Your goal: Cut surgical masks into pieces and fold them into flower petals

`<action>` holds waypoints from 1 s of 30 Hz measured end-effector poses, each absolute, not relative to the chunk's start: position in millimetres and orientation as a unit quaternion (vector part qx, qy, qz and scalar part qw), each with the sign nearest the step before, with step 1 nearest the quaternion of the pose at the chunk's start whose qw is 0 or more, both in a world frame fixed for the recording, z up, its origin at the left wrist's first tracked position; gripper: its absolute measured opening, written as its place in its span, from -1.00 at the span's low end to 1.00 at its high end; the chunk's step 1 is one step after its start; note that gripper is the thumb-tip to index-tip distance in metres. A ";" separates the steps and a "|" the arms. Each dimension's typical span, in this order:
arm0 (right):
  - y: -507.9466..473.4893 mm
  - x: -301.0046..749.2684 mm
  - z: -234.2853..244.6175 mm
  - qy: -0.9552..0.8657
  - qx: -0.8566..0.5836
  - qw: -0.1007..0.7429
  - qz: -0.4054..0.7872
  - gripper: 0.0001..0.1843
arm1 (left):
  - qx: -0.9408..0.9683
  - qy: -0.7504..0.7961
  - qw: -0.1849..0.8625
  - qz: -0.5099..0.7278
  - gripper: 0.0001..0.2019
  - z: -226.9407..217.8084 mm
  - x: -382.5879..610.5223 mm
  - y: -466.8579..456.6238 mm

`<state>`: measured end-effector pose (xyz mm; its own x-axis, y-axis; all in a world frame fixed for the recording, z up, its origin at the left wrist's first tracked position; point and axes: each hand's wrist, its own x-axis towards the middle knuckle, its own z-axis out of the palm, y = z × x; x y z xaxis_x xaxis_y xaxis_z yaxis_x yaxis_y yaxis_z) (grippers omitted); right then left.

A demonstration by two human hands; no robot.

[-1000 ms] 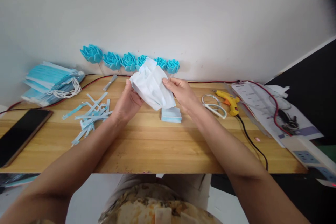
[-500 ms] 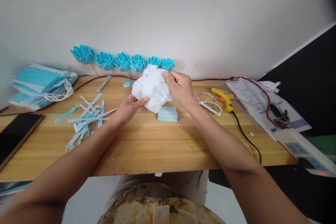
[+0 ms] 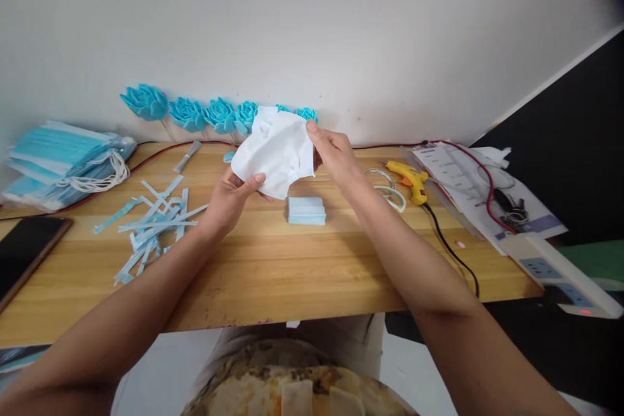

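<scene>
A white sheet of mask fabric (image 3: 279, 148) is stretched between both hands above the wooden table (image 3: 273, 273). My left hand (image 3: 233, 198) pinches its lower left edge, thumb on top and fingers underneath. At the upper right edge, my right hand (image 3: 333, 148) grips it between thumb and fingers. Just below the sheet lies a neat stack of pale blue folded pieces (image 3: 306, 210). Behind it, a row of blue fabric flowers (image 3: 220, 116) leans against the wall, some partly hidden by the sheet.
Cut blue and white strips (image 3: 156, 224) lie left of the hands, with a phone (image 3: 32, 250) and packed face masks (image 3: 63, 159) beyond. At right are scissors (image 3: 390, 195), a yellow glue gun (image 3: 412, 181), papers (image 3: 458, 175), keys (image 3: 514, 211) and a power strip (image 3: 560, 273).
The white fabric has gone from crumpled to flatter and more spread out between my hands. Both hands keep their hold, and the whole view has shifted slightly.
</scene>
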<state>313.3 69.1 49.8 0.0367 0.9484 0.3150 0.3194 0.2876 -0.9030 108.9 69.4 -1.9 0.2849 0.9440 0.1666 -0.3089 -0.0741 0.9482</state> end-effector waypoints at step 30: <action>68.6 310.8 45.6 -0.697 -0.538 0.456 0.132 -0.52 | 0.667 0.274 0.595 0.355 -0.73 1.1 105.2 51.9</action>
